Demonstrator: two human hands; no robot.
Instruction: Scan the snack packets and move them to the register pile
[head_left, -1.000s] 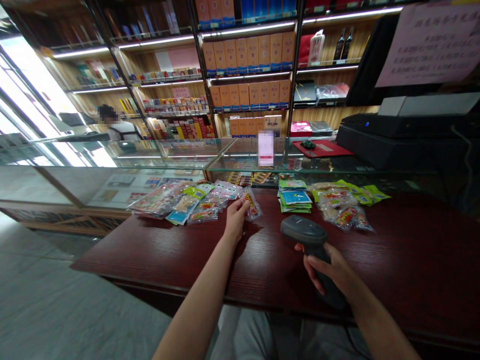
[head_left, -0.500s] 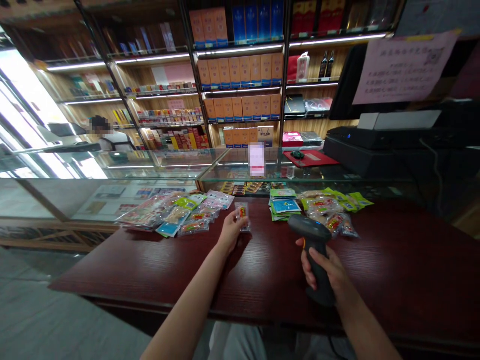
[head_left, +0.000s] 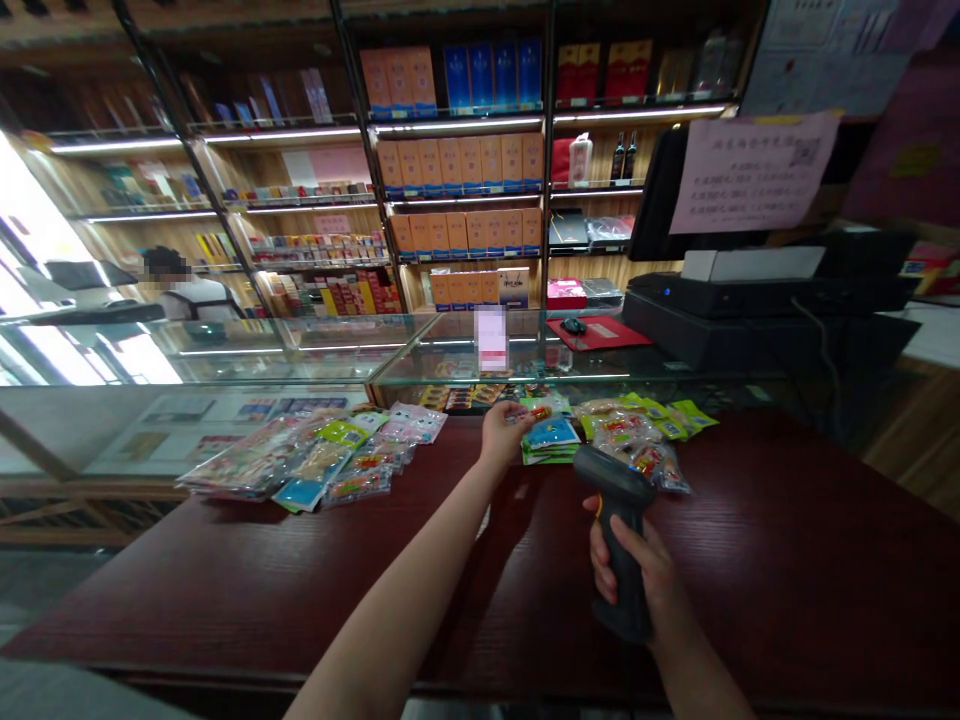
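Note:
My left hand is closed on a small clear snack packet with a red and yellow label, raised over the blue and green snack packets stacked at the middle of the table. Wrapped round the handle of a dark grey barcode scanner are the fingers of my right hand; the scanner's head points away and to the left. Just beyond it lies a heap of clear and green snack packets. A wider spread of snack packets lies on the left side.
The dark red wooden table meets a glass counter at its far edge. A black cash register with a pink notice stands at the right. Shelves of boxes fill the back wall. A person is behind the counter at far left.
My left hand has lifted the snack packet and carried it right, to above the middle stack. The scanner stays in my right hand. The view has turned slightly right.

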